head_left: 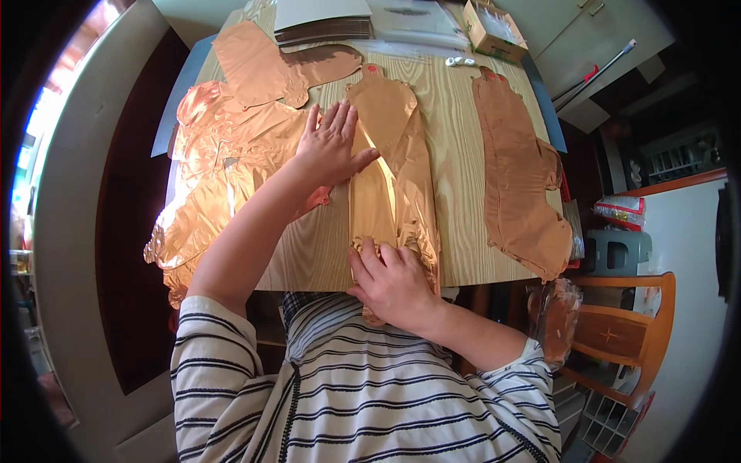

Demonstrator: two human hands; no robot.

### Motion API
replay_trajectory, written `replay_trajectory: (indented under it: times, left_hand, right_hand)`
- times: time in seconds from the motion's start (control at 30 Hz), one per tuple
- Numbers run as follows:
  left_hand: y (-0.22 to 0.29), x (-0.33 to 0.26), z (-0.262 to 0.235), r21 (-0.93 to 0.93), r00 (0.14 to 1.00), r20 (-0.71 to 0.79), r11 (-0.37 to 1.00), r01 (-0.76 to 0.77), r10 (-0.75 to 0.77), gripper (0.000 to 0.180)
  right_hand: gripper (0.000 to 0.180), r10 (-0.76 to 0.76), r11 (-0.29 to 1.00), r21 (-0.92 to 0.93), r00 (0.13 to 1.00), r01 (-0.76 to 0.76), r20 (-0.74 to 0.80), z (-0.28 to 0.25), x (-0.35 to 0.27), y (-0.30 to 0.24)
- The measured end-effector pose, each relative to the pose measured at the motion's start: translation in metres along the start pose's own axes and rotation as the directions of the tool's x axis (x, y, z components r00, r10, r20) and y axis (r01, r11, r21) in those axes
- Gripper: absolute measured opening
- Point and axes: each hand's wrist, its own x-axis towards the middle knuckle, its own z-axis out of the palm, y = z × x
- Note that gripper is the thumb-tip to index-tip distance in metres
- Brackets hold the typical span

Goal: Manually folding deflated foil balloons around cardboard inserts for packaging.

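Observation:
A flat, copper-coloured foil balloon (373,193) lies lengthwise in front of me, folded into a long strip with a red mark at its far end. My left hand (330,147) is stretched out over the strip's left edge, fingers straight and thumb pointing right across the foil. At the near end, my right hand (397,282) rests on the foil with its fingers bent and spread. The foil's near tip hangs past the table edge below this hand. Left of the strip spreads a pile of crinkled, shiny foil balloons (231,170), partly behind my left forearm.
Another flat foil balloon (509,170) lies along the right side of the wooden table (455,185). Further foil pieces (251,65) lie at the far left. A cardboard box (495,31) and stacked sheets (324,31) stand at the back. A wooden chair (617,332) is at right.

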Motion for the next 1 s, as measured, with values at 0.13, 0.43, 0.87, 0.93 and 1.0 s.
replay_trajectory:
  times: [0.13,0.43,0.87,0.93,1.0]
  left_hand:
    - [-0.001,-0.001,0.004,0.006,1.0,-0.027,1.0,-0.004,0.004,0.099]
    - [0.001,0.0,0.003,0.021,0.999,-0.029,1.0,-0.015,0.016,0.098]
    - [0.001,0.0,0.0,0.009,1.0,-0.013,1.0,-0.014,0.014,0.1]
    - [-0.002,-0.003,0.002,-0.009,1.0,-0.019,1.0,-0.005,0.005,0.099]
    - [-0.001,-0.001,-0.001,-0.014,1.0,0.016,1.0,0.01,-0.01,0.099]
  right_hand:
    - [0.059,0.102,0.975,0.196,0.995,-0.103,0.018,-0.009,0.013,0.01]
    - [0.057,0.019,1.0,0.02,1.0,-0.019,-0.019,0.006,0.023,0.015]
    - [0.058,0.146,0.941,0.292,0.984,-0.169,0.101,-0.022,-0.002,0.026]
    - [0.057,0.237,0.971,0.077,0.961,-0.228,-0.143,-0.016,0.003,0.054]
    - [0.062,0.329,0.944,0.023,0.942,-0.328,-0.068,-0.002,0.0,0.074]
